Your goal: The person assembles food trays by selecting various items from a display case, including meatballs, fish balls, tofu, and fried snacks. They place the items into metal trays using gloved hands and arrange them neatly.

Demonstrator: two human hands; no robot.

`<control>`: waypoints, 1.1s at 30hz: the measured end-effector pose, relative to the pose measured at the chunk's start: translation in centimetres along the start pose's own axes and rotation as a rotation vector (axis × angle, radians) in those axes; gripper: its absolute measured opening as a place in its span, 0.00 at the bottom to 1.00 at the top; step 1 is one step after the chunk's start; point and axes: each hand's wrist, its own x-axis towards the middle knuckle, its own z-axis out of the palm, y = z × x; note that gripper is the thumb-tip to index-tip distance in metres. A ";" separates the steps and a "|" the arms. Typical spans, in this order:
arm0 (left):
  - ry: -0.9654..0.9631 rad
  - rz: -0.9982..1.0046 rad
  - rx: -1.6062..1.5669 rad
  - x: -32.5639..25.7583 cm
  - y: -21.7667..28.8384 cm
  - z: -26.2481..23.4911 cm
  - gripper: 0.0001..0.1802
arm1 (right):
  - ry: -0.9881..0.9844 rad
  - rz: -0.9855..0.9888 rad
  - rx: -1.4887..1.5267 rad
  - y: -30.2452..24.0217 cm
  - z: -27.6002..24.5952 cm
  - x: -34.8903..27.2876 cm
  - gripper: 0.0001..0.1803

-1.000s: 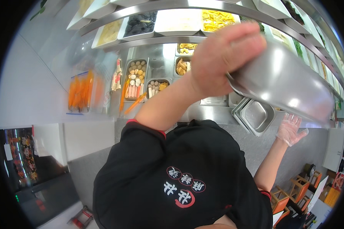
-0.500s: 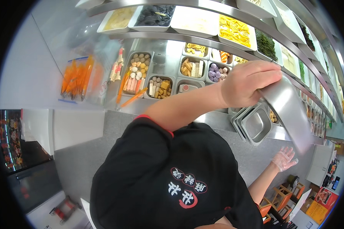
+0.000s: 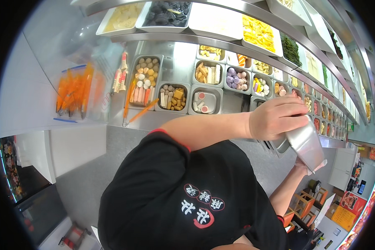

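Observation:
My bare left hand (image 3: 275,118) grips the upper end of a metal food pan (image 3: 307,143), which is tilted steeply out past the counter's front edge. At the pan's lower end is my right hand (image 3: 321,165), in a clear plastic glove. The pan covers most of that hand, so I cannot tell whether its fingers are closed on the metal. Under my left hand, part of a stack of empty metal pans (image 3: 280,146) shows at the counter edge. Near my left forearm a metal pan (image 3: 205,100) holds a few small round pieces.
Metal pans of food line the counter, among them purple balls (image 3: 236,79) and fish balls (image 3: 145,77). Orange tongs (image 3: 141,111) lie at the left, beside a bag of orange-handled tools (image 3: 74,89). White trays (image 3: 260,35) fill the shelf above. Wooden stools (image 3: 303,203) stand lower right.
The tilted pan has come down and toward me in my left hand. My gloved right hand, spread and apart from it before, is now at the pan's lower end. The view has shifted slightly.

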 end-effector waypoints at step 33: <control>1.720 -1.456 0.541 -23.4 28.9 -30.1 0.27 | -0.933 0.004 -1.913 32.6 31.1 2.9 0.36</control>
